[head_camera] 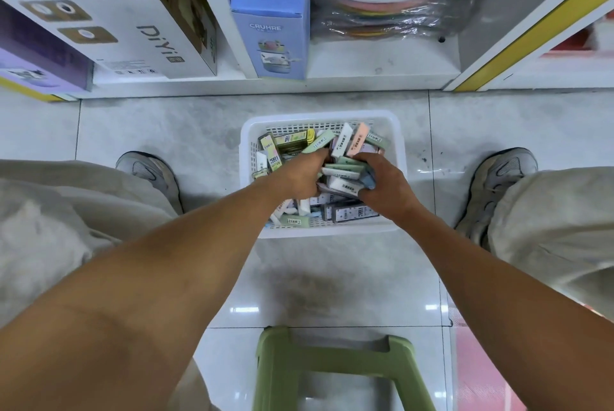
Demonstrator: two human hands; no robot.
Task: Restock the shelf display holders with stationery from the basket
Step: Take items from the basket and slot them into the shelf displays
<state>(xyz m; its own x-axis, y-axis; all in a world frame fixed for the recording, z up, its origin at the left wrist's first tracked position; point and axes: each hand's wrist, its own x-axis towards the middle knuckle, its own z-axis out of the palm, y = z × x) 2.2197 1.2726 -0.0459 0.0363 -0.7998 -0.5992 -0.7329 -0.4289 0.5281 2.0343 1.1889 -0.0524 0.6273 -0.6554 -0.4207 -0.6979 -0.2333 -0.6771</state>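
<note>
Both hands are down in the basket point(246, 141) on the floor: right hand point(387, 182) is curled round a small stack of erasers point(344, 185), left hand point(300, 175) digging in the pile, grip hidden. I'd square that stack up before lifting so nothing slides out.

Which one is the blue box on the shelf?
Find the white shelf above the white basket on the floor. Straight behind the basket stands the blue box, tall and upright, just right of a white divider. It alone says CRUHRE; the box to its left is white, and the plastic-wrapped coloured stack on its right isn't boxed.
</note>
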